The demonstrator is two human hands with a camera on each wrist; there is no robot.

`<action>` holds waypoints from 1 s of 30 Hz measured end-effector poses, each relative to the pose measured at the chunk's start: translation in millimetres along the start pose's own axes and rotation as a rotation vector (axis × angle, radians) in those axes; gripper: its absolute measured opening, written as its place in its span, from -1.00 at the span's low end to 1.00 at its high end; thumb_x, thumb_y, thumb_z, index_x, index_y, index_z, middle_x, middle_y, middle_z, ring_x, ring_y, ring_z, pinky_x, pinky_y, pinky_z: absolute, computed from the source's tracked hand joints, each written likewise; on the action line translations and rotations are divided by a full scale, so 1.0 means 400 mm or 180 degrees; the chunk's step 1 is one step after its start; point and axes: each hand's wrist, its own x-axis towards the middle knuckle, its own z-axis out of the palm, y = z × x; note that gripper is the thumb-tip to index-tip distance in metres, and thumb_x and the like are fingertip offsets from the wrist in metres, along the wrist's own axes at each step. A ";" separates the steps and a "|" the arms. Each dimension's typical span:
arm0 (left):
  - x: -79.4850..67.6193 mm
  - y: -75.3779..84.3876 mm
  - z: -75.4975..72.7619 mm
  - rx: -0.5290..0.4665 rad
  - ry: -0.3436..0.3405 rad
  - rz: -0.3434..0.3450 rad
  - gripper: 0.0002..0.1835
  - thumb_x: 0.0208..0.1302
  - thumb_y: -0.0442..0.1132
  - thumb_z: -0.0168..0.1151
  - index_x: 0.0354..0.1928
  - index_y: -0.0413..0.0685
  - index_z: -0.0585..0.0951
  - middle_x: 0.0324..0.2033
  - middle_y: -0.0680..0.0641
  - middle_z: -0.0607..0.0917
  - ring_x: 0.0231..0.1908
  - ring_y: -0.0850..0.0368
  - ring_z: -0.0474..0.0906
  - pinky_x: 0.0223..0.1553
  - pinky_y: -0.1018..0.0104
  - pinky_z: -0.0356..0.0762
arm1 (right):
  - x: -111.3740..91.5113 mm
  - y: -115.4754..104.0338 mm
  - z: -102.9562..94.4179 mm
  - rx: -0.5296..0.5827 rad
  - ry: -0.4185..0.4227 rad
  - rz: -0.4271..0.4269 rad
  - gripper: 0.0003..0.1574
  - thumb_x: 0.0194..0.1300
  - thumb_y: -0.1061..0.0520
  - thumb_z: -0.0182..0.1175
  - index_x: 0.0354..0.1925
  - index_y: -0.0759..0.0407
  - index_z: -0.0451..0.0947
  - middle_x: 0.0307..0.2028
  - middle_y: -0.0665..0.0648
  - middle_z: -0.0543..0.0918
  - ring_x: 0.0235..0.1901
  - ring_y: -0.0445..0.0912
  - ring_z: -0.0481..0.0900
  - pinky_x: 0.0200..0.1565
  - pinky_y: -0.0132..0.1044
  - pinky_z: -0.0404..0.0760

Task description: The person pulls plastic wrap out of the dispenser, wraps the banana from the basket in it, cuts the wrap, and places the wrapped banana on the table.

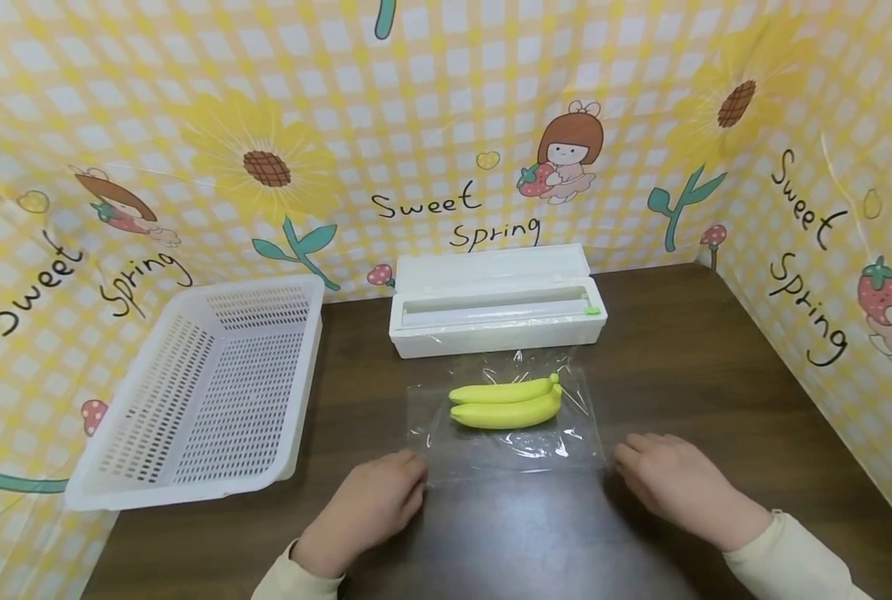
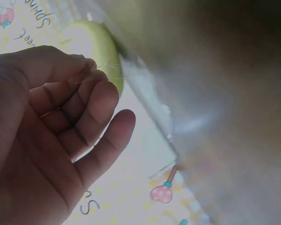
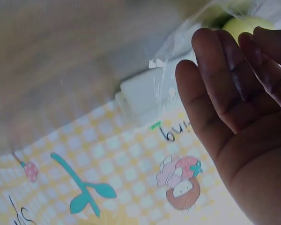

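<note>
A sheet of clear plastic film (image 1: 483, 457) lies on the dark table in front of the dispenser. On it rests a bunch of two yellow bananas (image 1: 506, 413), stems to the right. My left hand (image 1: 382, 500) is at the sheet's near left corner, thumb and index fingertip pinching the film. At the near right corner, my right hand (image 1: 671, 479) pinches the edge between thumb and index finger, its other fingers loosely bent in the right wrist view. Behind the bananas stands a white film dispenser (image 1: 491, 340), lid raised, a roll (image 1: 494, 315) inside.
A white perforated plastic basket (image 1: 307, 367) stands on the left of the table (image 1: 724, 367). The dispenser carries a small green slider (image 1: 592, 310) at its right end. Yellow checked cloth (image 1: 386, 125) with flowers and lettering hangs round the back and sides.
</note>
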 end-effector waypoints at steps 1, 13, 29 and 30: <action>0.005 -0.002 -0.007 0.0004 0.0017 0.0015 -0.79 0.22 -0.27 0.33 -0.46 0.08 0.47 -0.51 0.14 0.44 -0.54 0.17 0.44 -0.54 0.23 0.46 | 0.007 0.006 -0.007 0.0031 -0.0027 0.0018 -0.84 0.10 0.25 0.22 -0.49 0.07 0.42 -0.55 -0.06 0.41 -0.61 -0.09 0.42 -0.58 -0.20 0.45; 0.072 -0.041 -0.091 0.0077 0.0156 0.0041 -0.89 0.25 -0.31 0.31 -0.37 0.02 0.55 -0.46 0.11 0.47 -0.49 0.21 0.42 -0.49 0.27 0.49 | 0.085 0.073 -0.061 0.0300 -0.0114 0.0273 -0.66 -0.03 0.36 0.46 -0.42 0.03 0.52 -0.49 -0.16 0.44 -0.55 -0.31 0.36 -0.55 -0.34 0.48; 0.199 -0.131 -0.113 -0.0556 -0.0159 -0.0527 -0.93 0.41 -0.24 0.20 -0.26 0.10 0.63 -0.40 0.18 0.53 -0.45 0.25 0.45 -0.37 0.25 0.50 | 0.205 0.171 -0.068 0.0702 -0.0637 0.0861 -0.83 0.20 0.36 0.36 -0.35 0.11 0.63 -0.44 -0.09 0.60 -0.46 -0.18 0.50 -0.36 -0.14 0.57; 0.204 -0.139 -0.110 -0.0587 -0.0165 -0.0570 -0.93 0.41 -0.23 0.19 -0.26 0.11 0.63 -0.41 0.18 0.54 -0.44 0.24 0.46 -0.36 0.24 0.50 | 0.210 0.178 -0.064 0.0757 -0.0690 0.0926 -0.87 0.23 0.33 0.35 -0.33 0.13 0.64 -0.44 -0.08 0.61 -0.46 -0.17 0.50 -0.35 -0.14 0.57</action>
